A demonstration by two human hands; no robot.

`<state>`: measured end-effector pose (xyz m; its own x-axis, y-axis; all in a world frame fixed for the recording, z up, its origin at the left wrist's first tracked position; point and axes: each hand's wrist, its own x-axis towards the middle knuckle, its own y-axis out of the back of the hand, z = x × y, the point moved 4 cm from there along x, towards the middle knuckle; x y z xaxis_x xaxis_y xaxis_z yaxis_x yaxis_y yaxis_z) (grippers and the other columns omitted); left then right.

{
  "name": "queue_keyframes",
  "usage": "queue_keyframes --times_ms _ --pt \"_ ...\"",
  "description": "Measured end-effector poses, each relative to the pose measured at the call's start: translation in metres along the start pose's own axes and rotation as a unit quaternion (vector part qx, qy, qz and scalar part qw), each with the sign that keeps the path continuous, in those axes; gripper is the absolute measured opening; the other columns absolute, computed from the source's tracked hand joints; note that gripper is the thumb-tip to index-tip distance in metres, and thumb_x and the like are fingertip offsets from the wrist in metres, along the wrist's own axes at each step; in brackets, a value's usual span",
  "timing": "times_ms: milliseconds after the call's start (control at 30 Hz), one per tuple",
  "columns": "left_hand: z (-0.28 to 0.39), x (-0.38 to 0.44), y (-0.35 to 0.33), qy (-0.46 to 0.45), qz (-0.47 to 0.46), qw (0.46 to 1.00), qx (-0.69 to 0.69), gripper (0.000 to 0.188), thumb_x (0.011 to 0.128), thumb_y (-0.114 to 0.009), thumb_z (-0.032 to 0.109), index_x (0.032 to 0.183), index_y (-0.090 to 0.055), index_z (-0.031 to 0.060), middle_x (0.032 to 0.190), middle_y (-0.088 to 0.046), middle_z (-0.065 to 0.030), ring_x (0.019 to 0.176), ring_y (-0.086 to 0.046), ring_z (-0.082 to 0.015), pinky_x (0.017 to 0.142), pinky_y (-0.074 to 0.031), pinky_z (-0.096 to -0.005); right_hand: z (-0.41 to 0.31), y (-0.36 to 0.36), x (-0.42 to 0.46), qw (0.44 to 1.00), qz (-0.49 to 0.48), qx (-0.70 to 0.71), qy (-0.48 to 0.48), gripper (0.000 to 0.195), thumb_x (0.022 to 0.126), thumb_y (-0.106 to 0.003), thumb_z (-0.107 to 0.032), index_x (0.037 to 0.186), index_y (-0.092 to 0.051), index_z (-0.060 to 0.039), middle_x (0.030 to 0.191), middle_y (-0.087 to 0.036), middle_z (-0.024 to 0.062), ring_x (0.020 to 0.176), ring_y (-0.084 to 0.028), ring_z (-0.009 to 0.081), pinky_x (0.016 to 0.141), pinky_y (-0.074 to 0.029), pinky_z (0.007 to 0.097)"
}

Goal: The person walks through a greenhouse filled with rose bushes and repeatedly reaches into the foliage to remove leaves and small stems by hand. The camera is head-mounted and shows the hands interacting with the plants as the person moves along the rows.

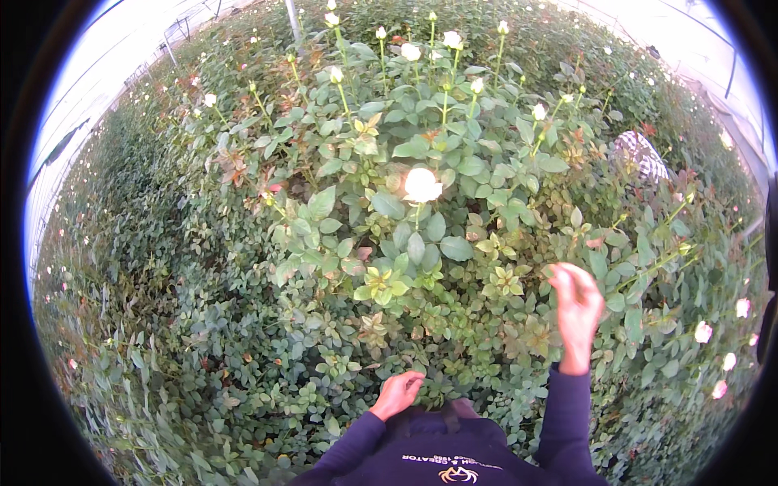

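My right hand [578, 302] reaches forward over the rose bushes, slightly blurred. Its fingers are bent, and the thumb is close to the fingertips; whether a leaf is pinched between them cannot be made out. Nearer my body, my left hand [398, 393] is loosely curled just above the low foliage [328, 364], with nothing visible in it. A fully opened white rose [422, 186] stands on its stem ahead of me. Closer to my right hand are yellowish-green young leaves [506, 280] and slanting stems with a green bud [684, 249].
Taller white rosebuds [337, 75] rise at the back. Pale pink roses [703, 332] stand at the right. A person's checkered garment [641, 157] shows among the bushes at far right. A metal post [293, 19] and pale greenhouse sheeting [699, 42] border the planting.
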<state>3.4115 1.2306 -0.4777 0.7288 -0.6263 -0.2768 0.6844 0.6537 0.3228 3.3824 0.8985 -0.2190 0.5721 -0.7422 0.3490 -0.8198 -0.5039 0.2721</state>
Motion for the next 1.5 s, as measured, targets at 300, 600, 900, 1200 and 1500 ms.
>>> queue_keyframes --times_ms 300,600,900,1200,1500 --pt "-0.033 -0.058 0.020 0.085 0.188 0.975 -0.087 0.020 0.094 -0.063 0.010 0.108 -0.068 -0.0028 0.094 -0.074 -0.0131 0.087 -0.070 -0.0170 0.080 -0.055 -0.0306 0.025 -0.244 0.172 0.990 -0.105 -0.056 0.072 0.035 0.083 -0.075 -0.032 0.092 -0.068 0.0016 0.084 -0.072 0.0148 0.075 -0.070 0.0263 0.071 -0.054 0.0362" --pt "-0.048 -0.087 -0.003 0.123 0.294 0.938 -0.133 0.019 0.091 -0.065 0.010 0.104 -0.070 -0.0036 0.089 -0.074 -0.0134 0.083 -0.072 -0.0179 0.077 -0.056 -0.0300 0.029 -0.316 0.197 0.976 -0.098 -0.193 0.027 0.053 0.080 -0.071 -0.044 0.111 -0.067 -0.0011 0.108 -0.069 0.0230 0.103 -0.065 0.0399 0.087 -0.051 0.0467" --pt "-0.041 -0.081 -0.016 0.139 0.289 0.940 -0.116 0.019 0.093 -0.063 0.011 0.106 -0.069 -0.0011 0.089 -0.075 -0.0132 0.083 -0.073 -0.0197 0.077 -0.056 -0.0312 0.065 -0.313 0.208 0.979 -0.099 -0.171 0.046 0.038 0.083 -0.067 -0.031 0.113 -0.067 -0.0076 0.100 -0.071 0.0192 0.097 -0.068 0.0390 0.085 -0.052 0.0469" --pt "-0.026 -0.077 -0.017 0.131 0.299 0.943 -0.069 0.021 0.093 -0.062 0.014 0.109 -0.069 0.0016 0.092 -0.074 -0.0149 0.085 -0.073 -0.0242 0.078 -0.056 -0.0339 0.124 -0.336 0.211 0.929 -0.212 0.289 -0.089 0.033 0.095 -0.058 -0.006 0.128 -0.057 -0.0073 0.089 -0.070 0.0094 0.051 -0.049 0.0075 0.044 -0.041 0.0243" --pt "-0.018 -0.067 -0.019 0.153 0.287 0.940 -0.106 0.020 0.094 -0.063 0.014 0.108 -0.069 0.0008 0.093 -0.073 -0.0144 0.084 -0.072 -0.0227 0.078 -0.055 -0.0338 0.073 -0.255 0.175 0.929 -0.197 0.295 -0.105 0.034 0.096 -0.059 -0.009 0.130 -0.058 -0.0048 0.089 -0.071 0.0090 0.052 -0.050 0.0054 0.041 -0.034 0.0173"
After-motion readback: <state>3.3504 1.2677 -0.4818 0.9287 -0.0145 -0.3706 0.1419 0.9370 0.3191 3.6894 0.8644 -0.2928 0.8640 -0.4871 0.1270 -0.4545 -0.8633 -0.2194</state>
